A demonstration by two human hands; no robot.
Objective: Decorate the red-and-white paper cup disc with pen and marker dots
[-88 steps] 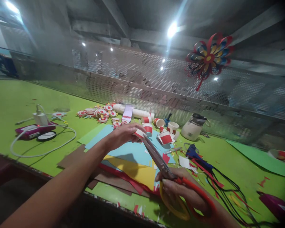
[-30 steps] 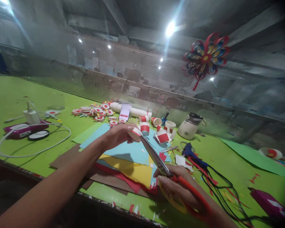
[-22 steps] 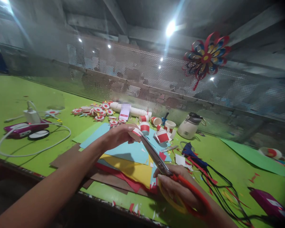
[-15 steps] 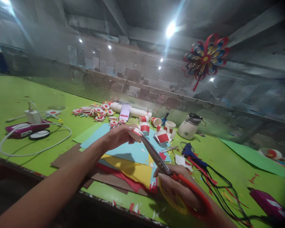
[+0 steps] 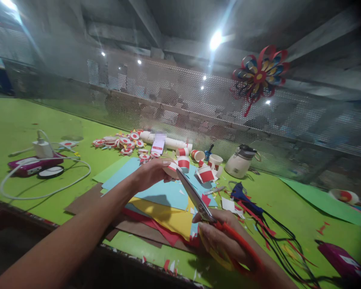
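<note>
My left hand [image 5: 153,172] pinches a small red-and-white paper cup piece [image 5: 172,170], held above the blue sheets. In my right hand [image 5: 221,233] are scissors [image 5: 195,198] with red and yellow handles, fingers wrapped through the loops. The blade tips meet the edge of the cup piece, and the blades look nearly closed. Beneath both hands lie blue paper [image 5: 147,190], yellow paper [image 5: 168,218] and brown card [image 5: 84,198]. Just beyond stand red-and-white paper cups [image 5: 183,163], and a cut cup [image 5: 205,174] rests on its side.
Several round paper pieces [image 5: 124,141] are heaped at the back left beside a phone [image 5: 158,145]. A white kettle-like jug [image 5: 240,161] stands behind. A blue glue gun [image 5: 240,192] with black cords lies right, a purple box [image 5: 339,259] farther right. A white cable [image 5: 87,172] loops at left.
The scissor handles have come slightly closer together, and my right hand has shifted a little. My left hand still holds the cup piece in about the same spot.
</note>
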